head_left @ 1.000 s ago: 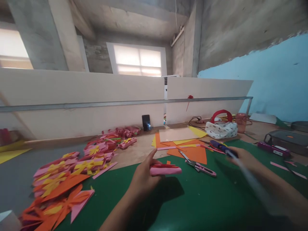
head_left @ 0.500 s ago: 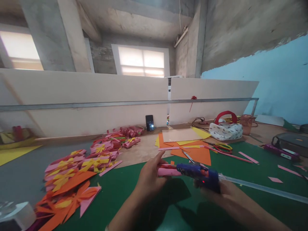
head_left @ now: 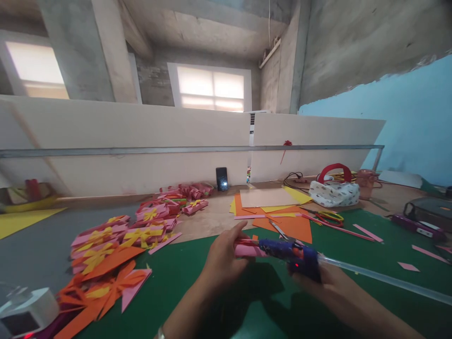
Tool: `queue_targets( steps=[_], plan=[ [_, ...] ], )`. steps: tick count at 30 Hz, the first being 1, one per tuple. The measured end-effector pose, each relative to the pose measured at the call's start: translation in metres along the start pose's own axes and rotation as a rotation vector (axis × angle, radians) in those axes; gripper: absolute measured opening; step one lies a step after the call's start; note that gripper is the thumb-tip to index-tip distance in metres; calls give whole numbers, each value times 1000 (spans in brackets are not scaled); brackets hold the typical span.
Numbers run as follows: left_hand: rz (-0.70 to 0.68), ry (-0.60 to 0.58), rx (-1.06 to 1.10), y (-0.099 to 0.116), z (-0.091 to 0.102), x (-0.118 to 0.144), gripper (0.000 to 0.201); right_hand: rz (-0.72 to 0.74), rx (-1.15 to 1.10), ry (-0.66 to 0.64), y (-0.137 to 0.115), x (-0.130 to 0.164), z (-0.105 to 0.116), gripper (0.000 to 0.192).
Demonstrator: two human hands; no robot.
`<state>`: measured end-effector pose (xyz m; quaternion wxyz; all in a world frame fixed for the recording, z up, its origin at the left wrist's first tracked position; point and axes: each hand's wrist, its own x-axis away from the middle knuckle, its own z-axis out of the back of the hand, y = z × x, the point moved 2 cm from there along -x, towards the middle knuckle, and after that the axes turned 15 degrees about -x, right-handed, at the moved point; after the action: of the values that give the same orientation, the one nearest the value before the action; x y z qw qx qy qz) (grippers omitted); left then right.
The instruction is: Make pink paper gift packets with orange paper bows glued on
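My right hand (head_left: 314,280) grips a dark blue glue gun (head_left: 289,254) with a red light lit on its side. A long clear glue stick (head_left: 384,278) runs out of its back end. The nozzle points left at a pink paper piece (head_left: 250,249), touching it or very close. That folded or rolled pink piece is in my left hand (head_left: 226,254), whose fingers are closed round it and partly hidden. Both hands are above the green mat (head_left: 173,282). Just behind the gun lie scissors with metal blades (head_left: 278,229), on orange paper (head_left: 293,230).
Pink paper bundles with yellow flowers (head_left: 141,238) and orange cut paper (head_left: 106,287) lie at left. A white plug adapter (head_left: 30,310) is at lower left. Behind stand a phone (head_left: 221,180) and a patterned bag (head_left: 334,193). Yellow-handled scissors (head_left: 330,217) and pink strips (head_left: 367,233) lie at right.
The whole view has shifted slightly, so things appear a little further right. Both hands keep nearly the same pose, with the glue gun still at the pink paper piece.
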<state>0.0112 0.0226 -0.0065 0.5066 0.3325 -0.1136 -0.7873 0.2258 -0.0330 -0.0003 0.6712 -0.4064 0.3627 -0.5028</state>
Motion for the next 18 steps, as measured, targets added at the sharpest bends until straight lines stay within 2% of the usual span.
queue_targets(
  steps=[5, 10, 18],
  plan=[
    [-66, 16, -19, 6, 3, -1, 36, 15, -37, -8, 2, -3, -2, 29],
    [-88, 21, -5, 8, 4, -1, 32, -35, -42, -13, 6, -1, -2, 24],
    [-105, 33, -16, 8, 3, 0, 27, -5, -35, -54, 2, 0, 0, 20]
  ],
)
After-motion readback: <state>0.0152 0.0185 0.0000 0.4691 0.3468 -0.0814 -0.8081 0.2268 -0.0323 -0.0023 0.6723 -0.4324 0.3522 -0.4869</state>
